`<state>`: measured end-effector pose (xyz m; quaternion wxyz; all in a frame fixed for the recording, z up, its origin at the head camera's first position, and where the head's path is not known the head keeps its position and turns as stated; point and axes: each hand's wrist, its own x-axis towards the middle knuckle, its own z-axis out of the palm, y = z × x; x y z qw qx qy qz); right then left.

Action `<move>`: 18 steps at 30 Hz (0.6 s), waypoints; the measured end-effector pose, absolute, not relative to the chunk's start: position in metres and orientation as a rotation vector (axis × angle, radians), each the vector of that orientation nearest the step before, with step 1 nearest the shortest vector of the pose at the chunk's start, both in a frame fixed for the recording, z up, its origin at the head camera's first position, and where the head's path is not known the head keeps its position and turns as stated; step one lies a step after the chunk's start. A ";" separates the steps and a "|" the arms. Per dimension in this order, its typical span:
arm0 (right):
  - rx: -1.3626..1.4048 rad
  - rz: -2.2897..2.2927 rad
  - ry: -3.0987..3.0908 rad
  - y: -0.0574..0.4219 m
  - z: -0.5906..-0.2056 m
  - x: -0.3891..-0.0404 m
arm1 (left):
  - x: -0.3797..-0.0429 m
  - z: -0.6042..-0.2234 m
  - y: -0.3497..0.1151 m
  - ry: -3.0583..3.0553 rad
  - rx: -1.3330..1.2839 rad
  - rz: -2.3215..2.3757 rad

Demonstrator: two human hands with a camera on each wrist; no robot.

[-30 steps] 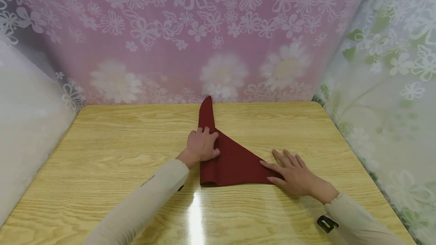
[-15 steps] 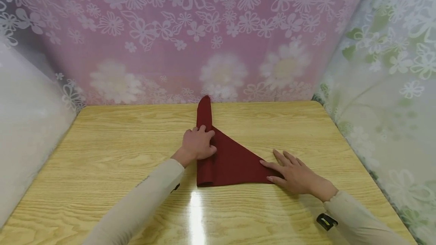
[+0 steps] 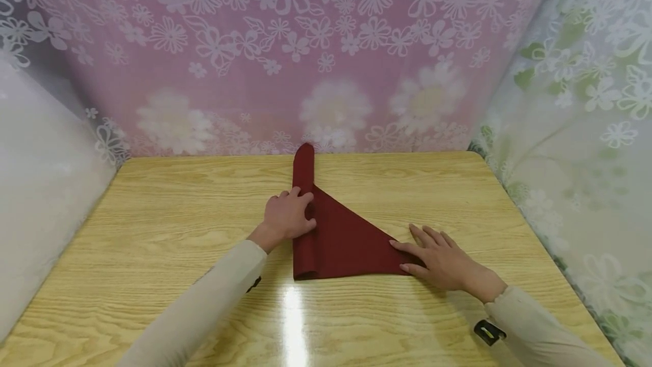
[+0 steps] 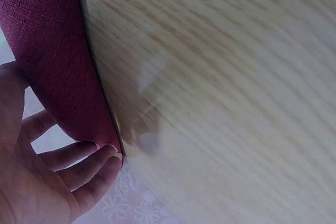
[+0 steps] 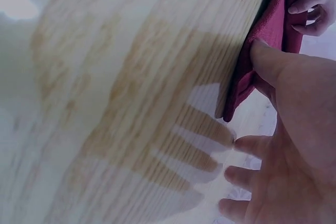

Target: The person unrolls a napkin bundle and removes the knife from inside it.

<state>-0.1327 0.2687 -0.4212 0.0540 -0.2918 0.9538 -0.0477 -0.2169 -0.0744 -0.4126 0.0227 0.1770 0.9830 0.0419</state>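
Observation:
A dark red woven cloth lies on the table, its left side a long upright roll and its right side a flat triangle. My left hand grips the roll around its middle, fingers bent over it and thumb on its right side. In the left wrist view the fingertips of that hand meet the cloth's edge close to the tabletop. At the flat right corner, my right hand presses down with thumb and index finger; its other fingers lie spread on the wood. The palm hides the corner's tip.
The wood-grain table has a bright glare streak near its front. A pink floral curtain hangs behind, where the roll's far end reaches the back edge. More floral sheets enclose the sides.
My left hand has moved a little to the left, and the rolled side of the cloth has shifted left with it. The flat part shows slightly wider. My right hand has stayed in place.

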 end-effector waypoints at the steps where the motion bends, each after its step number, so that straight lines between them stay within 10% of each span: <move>1: -0.899 -0.140 2.905 0.268 -0.421 -0.133 | -0.216 -0.413 -0.077 3.044 0.541 0.149; 18: -0.871 -0.214 2.869 0.269 -0.423 -0.134 | -0.212 -0.418 -0.121 3.076 0.472 0.307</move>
